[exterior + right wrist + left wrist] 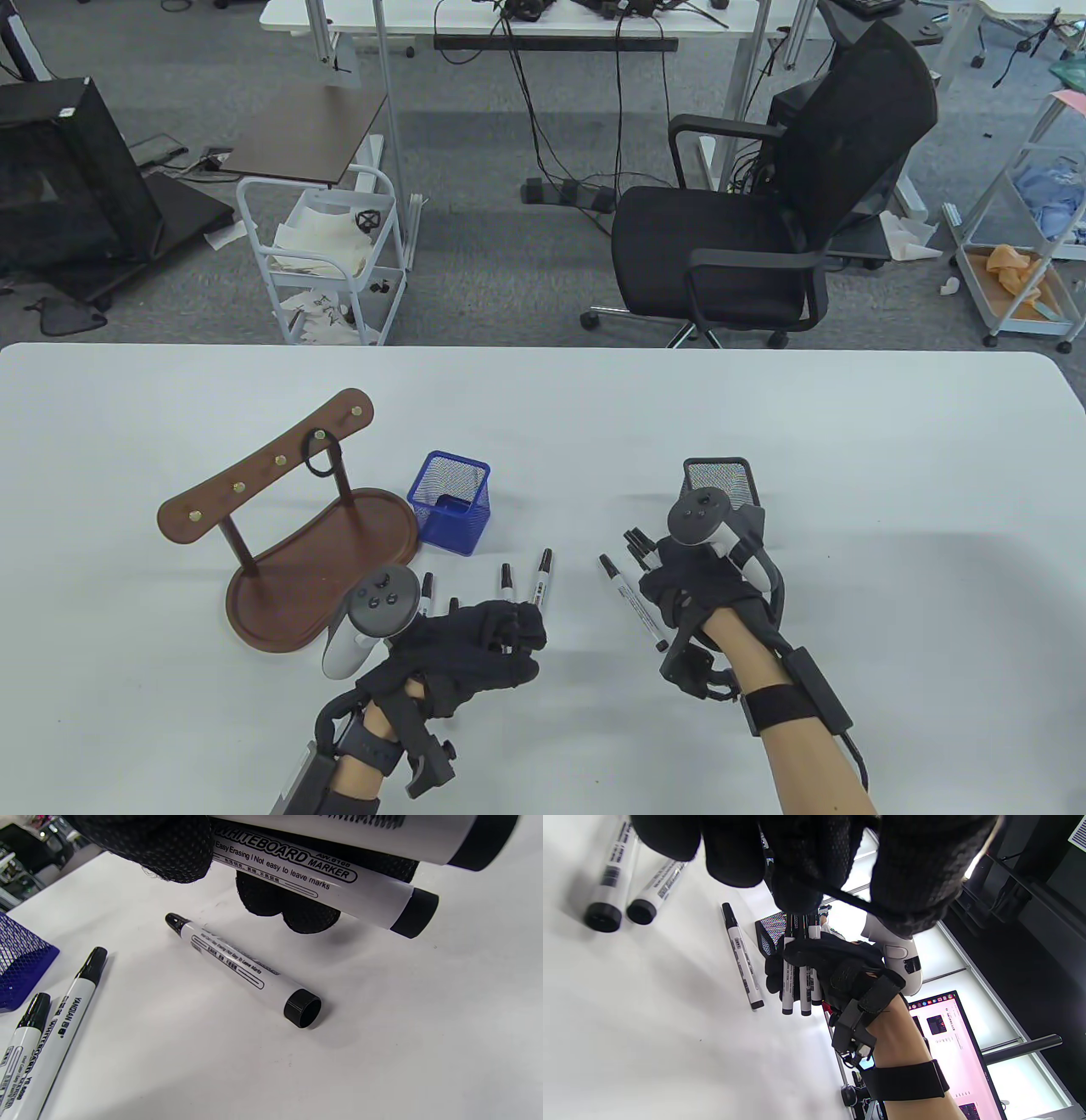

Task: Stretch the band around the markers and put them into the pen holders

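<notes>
Three markers point(799, 984) gripped in right hand point(687, 586); left hand point(475, 649) pinching black band point(848, 897).

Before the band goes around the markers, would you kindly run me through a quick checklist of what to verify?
1. Right hand grips a bundle of markers: ok, three visible in the left wrist view.
2. Left hand holds the band: ok, a black strand runs between its fingers.
3. Band opened wide enough for the bundle: cannot tell.
4. Marker ends level: ok, roughly even in the left wrist view.
5. Loose marker on the table beside the right hand, not in the bundle: not ok if it belongs there.
6. Blue holder upright and free: ok.
</notes>
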The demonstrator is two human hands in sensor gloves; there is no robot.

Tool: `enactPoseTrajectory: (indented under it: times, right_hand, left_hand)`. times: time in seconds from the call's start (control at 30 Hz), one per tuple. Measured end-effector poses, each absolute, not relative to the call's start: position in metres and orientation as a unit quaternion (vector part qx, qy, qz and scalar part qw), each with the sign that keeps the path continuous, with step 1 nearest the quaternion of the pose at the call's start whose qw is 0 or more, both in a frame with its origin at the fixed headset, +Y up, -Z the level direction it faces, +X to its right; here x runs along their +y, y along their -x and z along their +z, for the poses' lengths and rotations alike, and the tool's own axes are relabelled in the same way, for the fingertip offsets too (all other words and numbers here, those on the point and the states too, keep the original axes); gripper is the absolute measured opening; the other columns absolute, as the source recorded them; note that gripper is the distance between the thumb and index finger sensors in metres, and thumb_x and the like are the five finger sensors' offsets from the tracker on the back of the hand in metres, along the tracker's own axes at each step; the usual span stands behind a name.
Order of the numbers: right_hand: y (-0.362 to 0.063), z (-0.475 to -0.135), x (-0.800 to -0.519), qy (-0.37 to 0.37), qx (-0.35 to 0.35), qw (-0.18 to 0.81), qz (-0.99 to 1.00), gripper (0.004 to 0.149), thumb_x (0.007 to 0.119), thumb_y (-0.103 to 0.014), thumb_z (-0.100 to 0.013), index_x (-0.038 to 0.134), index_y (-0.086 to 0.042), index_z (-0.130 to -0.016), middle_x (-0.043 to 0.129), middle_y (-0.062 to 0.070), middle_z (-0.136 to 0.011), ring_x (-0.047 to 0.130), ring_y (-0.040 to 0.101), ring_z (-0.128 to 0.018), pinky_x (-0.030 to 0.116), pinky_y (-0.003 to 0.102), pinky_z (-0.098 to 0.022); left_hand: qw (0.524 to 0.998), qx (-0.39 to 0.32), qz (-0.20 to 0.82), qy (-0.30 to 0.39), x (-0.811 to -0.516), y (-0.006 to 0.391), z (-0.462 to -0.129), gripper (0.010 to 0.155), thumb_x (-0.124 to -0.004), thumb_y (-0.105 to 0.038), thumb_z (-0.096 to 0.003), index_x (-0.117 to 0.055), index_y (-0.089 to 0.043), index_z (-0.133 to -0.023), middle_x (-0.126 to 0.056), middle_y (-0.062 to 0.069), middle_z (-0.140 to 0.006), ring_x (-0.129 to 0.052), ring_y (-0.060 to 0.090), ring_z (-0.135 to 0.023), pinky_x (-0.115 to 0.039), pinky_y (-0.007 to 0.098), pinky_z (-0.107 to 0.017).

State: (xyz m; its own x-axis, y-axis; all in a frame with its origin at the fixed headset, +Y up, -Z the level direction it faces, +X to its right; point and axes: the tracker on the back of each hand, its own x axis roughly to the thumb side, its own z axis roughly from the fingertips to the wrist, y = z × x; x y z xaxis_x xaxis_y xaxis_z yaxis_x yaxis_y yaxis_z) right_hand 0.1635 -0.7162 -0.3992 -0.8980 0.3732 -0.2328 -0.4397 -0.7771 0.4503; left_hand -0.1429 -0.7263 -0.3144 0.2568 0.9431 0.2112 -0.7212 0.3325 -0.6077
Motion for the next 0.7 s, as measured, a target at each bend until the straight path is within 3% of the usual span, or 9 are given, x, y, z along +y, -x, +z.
enactPoseTrajectory:
  times: [0.33, 0.7]
  right_hand:
    - [-0.156, -0.402, -0.725, 0.081, 0.243, 0.214, 0.943, 0.047, 0.079, -0.036, -0.055, 0.059, -0.025, -0.096, 0.082, 0.005, -0.089, 0.089, 0.028, -0.071, 0.075, 0.054, -0.063]
    - [-0.131, -0.404, -0.738, 0.085, 0.222, 0.128, 0.963, 0.057, 0.084, -0.039, -0.051, 0.060, -0.023, -0.100, 0.082, 0.006, -0.089, 0.089, 0.025, -0.068, 0.077, 0.051, -0.059]
  left_hand:
    - [0.767, -0.278, 0.543, 0.199, -0.726, 0.143, -0.315, 0.070, -0.091, -0.041, -0.0525, -0.063, -0.007, -0.108, -0.082, 0.015, -0.107, -0.067, 0.048, -0.102, -0.056, 0.068, -0.073]
    - [0.767, -0.277, 0.543, 0.200, -0.726, 0.143, -0.315, 0.070, -0.091, -0.041, -0.0524, -0.063, -0.007, -0.108, -0.082, 0.015, -0.106, -0.067, 0.048, -0.102, -0.057, 0.068, -0.073]
